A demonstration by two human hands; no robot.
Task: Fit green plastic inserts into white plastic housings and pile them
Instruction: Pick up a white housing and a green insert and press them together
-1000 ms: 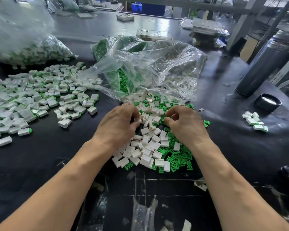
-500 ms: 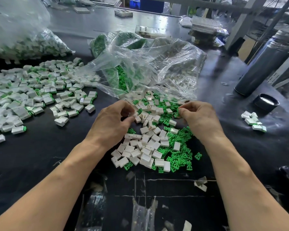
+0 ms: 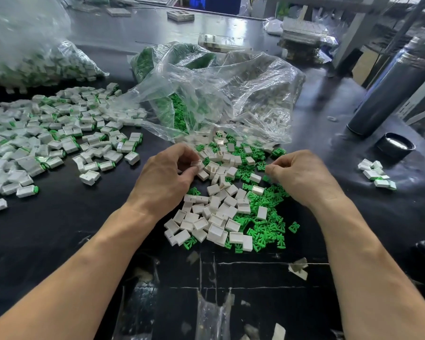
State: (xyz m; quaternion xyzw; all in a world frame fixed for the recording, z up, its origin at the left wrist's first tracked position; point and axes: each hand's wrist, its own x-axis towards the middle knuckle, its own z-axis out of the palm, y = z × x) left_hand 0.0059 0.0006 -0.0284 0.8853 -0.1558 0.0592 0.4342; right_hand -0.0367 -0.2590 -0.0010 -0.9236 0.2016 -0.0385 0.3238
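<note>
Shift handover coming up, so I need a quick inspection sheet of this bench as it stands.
Surface: black table, tape scraps near the front edge.
Job's things: loose housings and inserts mixed at centre; finished pile on the left; small group on the right.
Clutter: open bags, flask, cap.
Hands: left hand pinches a housing; right hand pinches something too small to identify.
Cables: nothing seen.
Surroundings: shelving, blurred.

Loose parts heap [image 3: 227, 207]: on table [image 3: 59, 229], centre, between both hands.
Plastic bag [image 3: 219, 94]: behind the heap.
Assembled pile [image 3: 47, 138]: left.
Flask [image 3: 388, 89]: far right.
Small cluster [image 3: 377, 174]: right.
</note>
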